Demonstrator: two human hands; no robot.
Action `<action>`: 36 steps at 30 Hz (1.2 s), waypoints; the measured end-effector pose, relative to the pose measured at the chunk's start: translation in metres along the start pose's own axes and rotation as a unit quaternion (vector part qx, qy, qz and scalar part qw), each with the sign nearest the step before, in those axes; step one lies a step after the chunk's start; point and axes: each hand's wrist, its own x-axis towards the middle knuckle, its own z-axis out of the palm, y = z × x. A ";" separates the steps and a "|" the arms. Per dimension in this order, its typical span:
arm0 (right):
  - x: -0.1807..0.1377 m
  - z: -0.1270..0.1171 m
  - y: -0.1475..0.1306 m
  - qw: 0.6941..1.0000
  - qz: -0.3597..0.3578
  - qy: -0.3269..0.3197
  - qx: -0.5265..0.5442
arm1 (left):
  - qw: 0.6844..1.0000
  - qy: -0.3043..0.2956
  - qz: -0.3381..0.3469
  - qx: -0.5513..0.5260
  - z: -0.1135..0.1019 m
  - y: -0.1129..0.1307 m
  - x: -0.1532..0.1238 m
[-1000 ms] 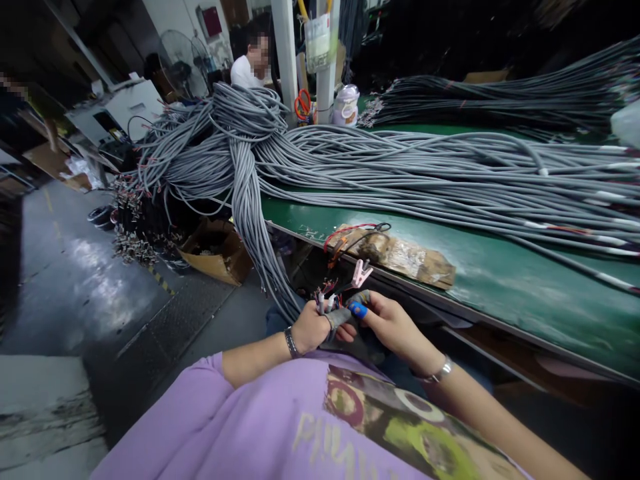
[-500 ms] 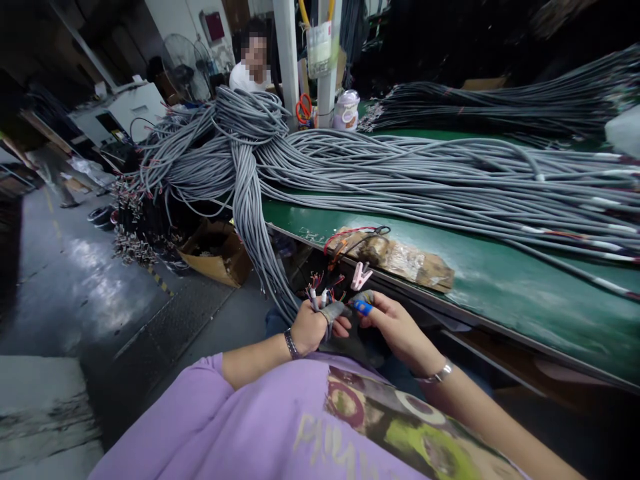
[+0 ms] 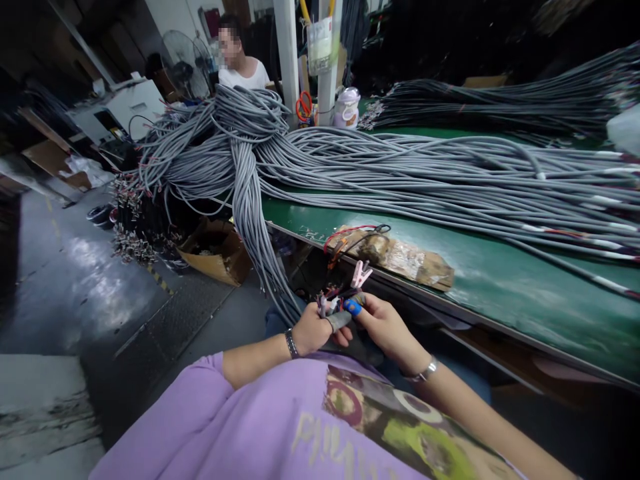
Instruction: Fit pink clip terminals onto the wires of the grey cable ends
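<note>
In front of my body, my left hand (image 3: pixel 315 328) is closed round the ends of a few grey cables (image 3: pixel 280 283). White wraps and thin coloured wires (image 3: pixel 334 297) stick out above its thumb, which wears a grey finger cover. My right hand (image 3: pixel 387 325) meets it from the right, thumb and forefinger pinched at the wire ends. Blue tape wraps its thumb, and a grey cover is on the forefinger. The exact wire in that pinch is too small to make out. Just above the fingers a pink clip (image 3: pixel 361 273) stands at the table edge.
Long grey cables (image 3: pixel 400 163) lie across the green table (image 3: pixel 500 320), with a knotted bundle draping over its left end. A taped wooden block (image 3: pixel 415 263) sits at the front edge. A cardboard box (image 3: pixel 215 253) stands below. A person (image 3: pixel 245 70) is behind the bundle.
My right hand has moved slightly left, closer to the left hand, and its fingers now overlap the wire ends, which are bent over. The person behind has shifted left and turned.
</note>
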 end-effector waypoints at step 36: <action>0.037 0.003 -0.014 0.932 0.123 -0.053 0.338 | 0.986 0.061 -0.001 -0.153 0.023 0.021 0.015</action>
